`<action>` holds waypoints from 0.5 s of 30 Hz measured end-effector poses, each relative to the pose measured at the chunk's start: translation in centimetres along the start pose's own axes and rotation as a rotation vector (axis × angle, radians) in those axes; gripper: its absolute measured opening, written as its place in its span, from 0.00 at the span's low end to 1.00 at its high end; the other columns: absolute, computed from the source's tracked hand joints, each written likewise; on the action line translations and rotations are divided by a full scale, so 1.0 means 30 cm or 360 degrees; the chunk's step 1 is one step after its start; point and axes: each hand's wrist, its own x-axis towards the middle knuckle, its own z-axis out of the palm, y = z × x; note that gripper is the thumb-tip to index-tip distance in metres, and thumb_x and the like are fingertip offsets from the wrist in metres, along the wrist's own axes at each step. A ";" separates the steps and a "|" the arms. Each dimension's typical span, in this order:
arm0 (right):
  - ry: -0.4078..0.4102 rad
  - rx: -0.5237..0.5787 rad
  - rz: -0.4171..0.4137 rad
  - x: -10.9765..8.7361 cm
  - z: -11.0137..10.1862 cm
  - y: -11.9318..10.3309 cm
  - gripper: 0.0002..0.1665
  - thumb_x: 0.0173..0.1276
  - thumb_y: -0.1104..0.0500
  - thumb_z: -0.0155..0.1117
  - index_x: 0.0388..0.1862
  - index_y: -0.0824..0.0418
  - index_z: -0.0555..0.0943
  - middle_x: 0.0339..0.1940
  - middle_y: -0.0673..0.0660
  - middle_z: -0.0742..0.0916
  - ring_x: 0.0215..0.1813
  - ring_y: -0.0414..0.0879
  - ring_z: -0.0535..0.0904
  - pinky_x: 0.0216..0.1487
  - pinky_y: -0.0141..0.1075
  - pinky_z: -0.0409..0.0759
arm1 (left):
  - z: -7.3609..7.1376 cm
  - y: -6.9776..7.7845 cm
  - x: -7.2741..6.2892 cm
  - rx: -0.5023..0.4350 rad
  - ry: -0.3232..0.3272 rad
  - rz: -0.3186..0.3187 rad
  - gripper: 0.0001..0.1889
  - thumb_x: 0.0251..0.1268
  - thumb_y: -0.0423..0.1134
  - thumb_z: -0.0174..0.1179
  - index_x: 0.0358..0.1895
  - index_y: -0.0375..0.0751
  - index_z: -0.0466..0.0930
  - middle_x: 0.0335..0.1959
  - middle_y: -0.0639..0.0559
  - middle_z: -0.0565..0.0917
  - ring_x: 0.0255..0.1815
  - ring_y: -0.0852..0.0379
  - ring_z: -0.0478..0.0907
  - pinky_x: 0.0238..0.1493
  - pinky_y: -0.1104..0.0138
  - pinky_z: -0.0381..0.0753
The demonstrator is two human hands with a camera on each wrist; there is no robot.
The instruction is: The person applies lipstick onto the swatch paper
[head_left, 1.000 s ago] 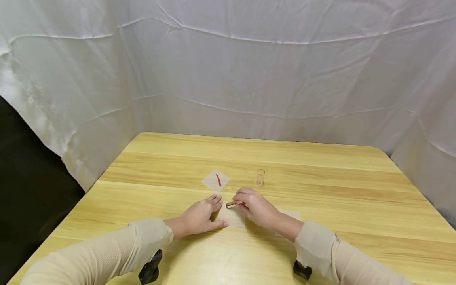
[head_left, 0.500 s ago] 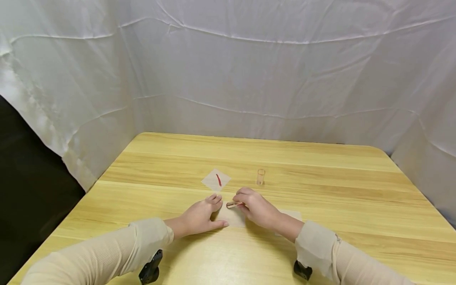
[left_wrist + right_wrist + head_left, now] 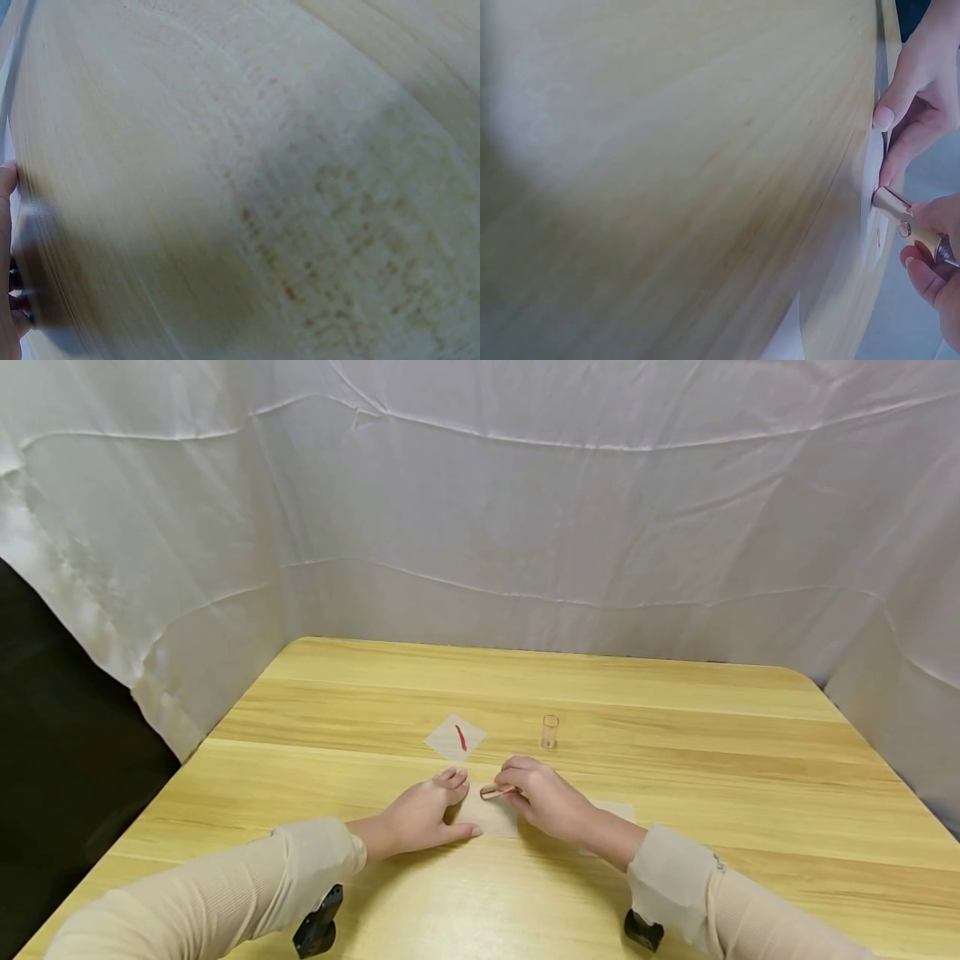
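Observation:
In the head view, a pale square of paper lies on the table between the two hands. The left hand rests on its left side, fingers and thumb spread. Above that sheet the right hand pinches a slim lipstick, its tip pointing left. From the right wrist view, the end of the lipstick is right at the paper, with thumb and fingers around the tube. Only the edge of the left hand shows in the left wrist view.
A second paper with a red stroke lies farther back, turned like a diamond. To its right stands a small clear cap. Another pale sheet is partly hidden beneath the right forearm. White cloth hangs behind the wooden table.
The right hand has shifted slightly to the right with the lipstick over the paper. The left hand stays in place on the sheet.

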 end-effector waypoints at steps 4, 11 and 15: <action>-0.0002 0.0019 -0.0013 -0.002 -0.002 0.001 0.07 0.57 0.73 0.64 0.35 0.66 0.82 0.35 0.55 0.83 0.38 0.44 0.80 0.38 0.24 0.80 | 0.003 -0.001 0.002 0.0003 -0.0004 -0.0004 0.35 0.59 0.56 0.59 0.58 0.27 0.72 0.62 0.33 0.71 0.66 0.38 0.65 0.63 0.53 0.69; 0.0005 -0.0024 -0.0055 -0.006 -0.010 -0.001 0.08 0.56 0.73 0.64 0.34 0.64 0.82 0.34 0.53 0.83 0.37 0.43 0.79 0.38 0.25 0.80 | 0.003 0.002 0.001 -0.0002 -0.0023 -0.0023 0.36 0.59 0.57 0.58 0.59 0.27 0.71 0.63 0.33 0.70 0.67 0.38 0.64 0.64 0.53 0.68; -0.0014 -0.0061 -0.0052 -0.011 -0.017 -0.007 0.09 0.56 0.73 0.64 0.35 0.63 0.83 0.35 0.53 0.83 0.39 0.43 0.79 0.39 0.27 0.80 | 0.001 0.004 -0.001 -0.0006 -0.0025 -0.0024 0.36 0.59 0.56 0.58 0.60 0.27 0.70 0.63 0.33 0.70 0.67 0.37 0.64 0.64 0.52 0.68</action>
